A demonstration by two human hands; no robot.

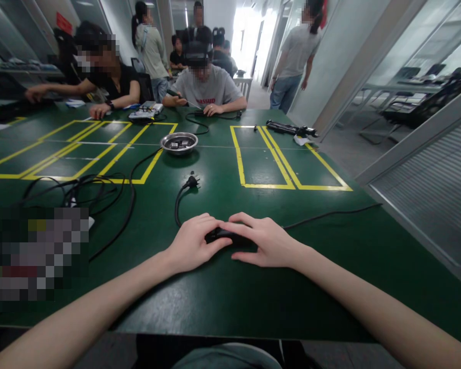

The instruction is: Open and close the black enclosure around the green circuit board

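Note:
A dark, elongated object [233, 236] lies low over the green table near its front edge, mostly hidden by my fingers; its exact kind cannot be made out. My left hand [195, 241] grips its left end, thumb in front and fingers behind. Around the right part curves my right hand [267, 241], its fingertips meeting the left hand's. A short black cord runs from the left side to a power plug [192, 181] with its prongs facing right. From behind my right hand, a thin dark cable [330, 213] trails to the right.
Yellow tape [269, 186] marks rectangles on the green table [215, 302]. A metal bowl [179, 143] holds small metal parts. Coiled black cables [100, 187] lie left, beside a blurred item [38, 251]. Across sit two people [205, 84]; a black tool [290, 128] lies far right.

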